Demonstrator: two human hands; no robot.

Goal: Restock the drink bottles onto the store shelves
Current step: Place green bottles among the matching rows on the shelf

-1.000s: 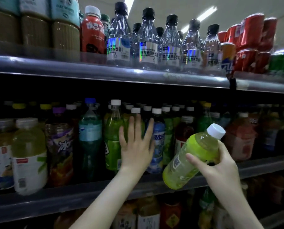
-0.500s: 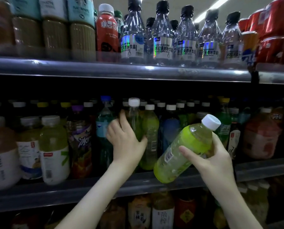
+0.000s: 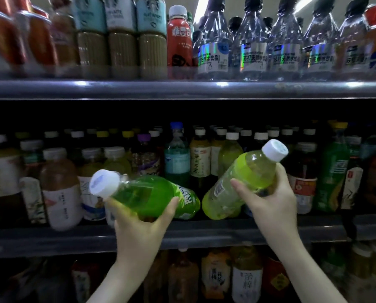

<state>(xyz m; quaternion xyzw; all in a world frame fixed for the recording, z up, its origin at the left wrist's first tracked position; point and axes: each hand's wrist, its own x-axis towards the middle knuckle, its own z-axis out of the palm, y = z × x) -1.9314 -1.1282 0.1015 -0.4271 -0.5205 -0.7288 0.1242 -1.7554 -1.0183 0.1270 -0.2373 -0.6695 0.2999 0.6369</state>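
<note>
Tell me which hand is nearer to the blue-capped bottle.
Left. The left hand is just below the blue-capped bottle, slightly to its left; the right hand is farther off to its right.

A shop's drinks aisle: rows of labelled bottles crowd above and below a metal shelf edge (image 3: 182,89), under ceiling strip lights (image 3: 199,12).

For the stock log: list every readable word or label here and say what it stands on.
"苏打天然水饮品": labels of the clear black-capped bottles on the top shelf.
White characters on the red bottle: too blurred to read.
Print on the green bottle in the left hand and the yellow-green bottle in the right hand: unreadable.
All other labels: too small or blurred.
</note>
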